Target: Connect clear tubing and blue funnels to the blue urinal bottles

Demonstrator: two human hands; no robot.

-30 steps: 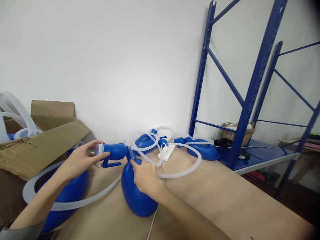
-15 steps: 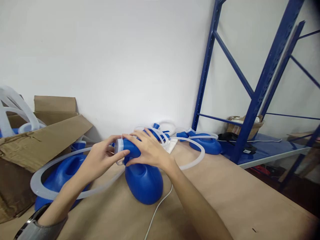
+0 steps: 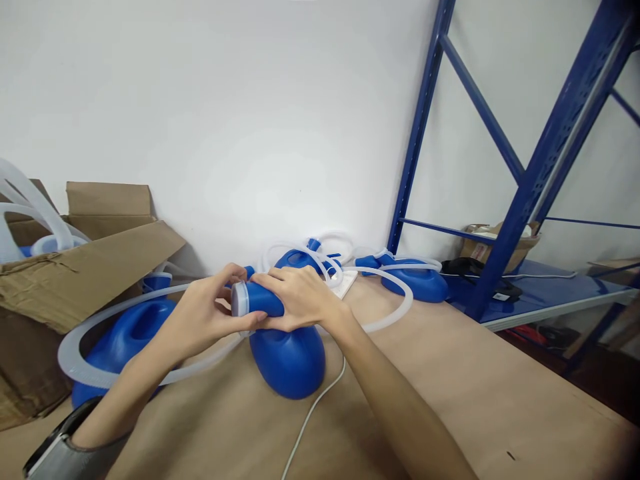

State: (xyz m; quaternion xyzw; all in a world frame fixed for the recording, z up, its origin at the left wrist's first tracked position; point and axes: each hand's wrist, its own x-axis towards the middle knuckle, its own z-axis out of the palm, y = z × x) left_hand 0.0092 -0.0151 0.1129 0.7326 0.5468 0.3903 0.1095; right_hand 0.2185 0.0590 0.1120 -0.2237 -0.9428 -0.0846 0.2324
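Note:
Both hands meet over a blue plastic cylinder [image 3: 267,300] with a translucent cap [image 3: 241,299] on its left end. My right hand [image 3: 303,297] wraps over the cylinder from the right, its fingers bent around it. From the left, my left hand [image 3: 207,310] is closed about the capped end, with the thumb along its lower side and the fingertips partly hidden behind. Directly below is a rounded blue plastic bottle [image 3: 290,367] resting on the table; the hands cover whether the cylinder joins it. A translucent hose [image 3: 215,365] loops out to the left behind my left forearm.
Another blue bottle [image 3: 130,333] lies at left beside an open cardboard box [image 3: 95,273] holding hoses. More blue bottles [image 3: 415,283] and hoses lie along the wall. A white cable [image 3: 313,408] crosses the table [image 3: 425,387]. A blue metal rack [image 3: 520,200] stands at right.
My right hand's fingers have drawn in from a spread pose and now curl tighter over the cylinder. The cylinder appears turned slightly. The view has shifted slightly.

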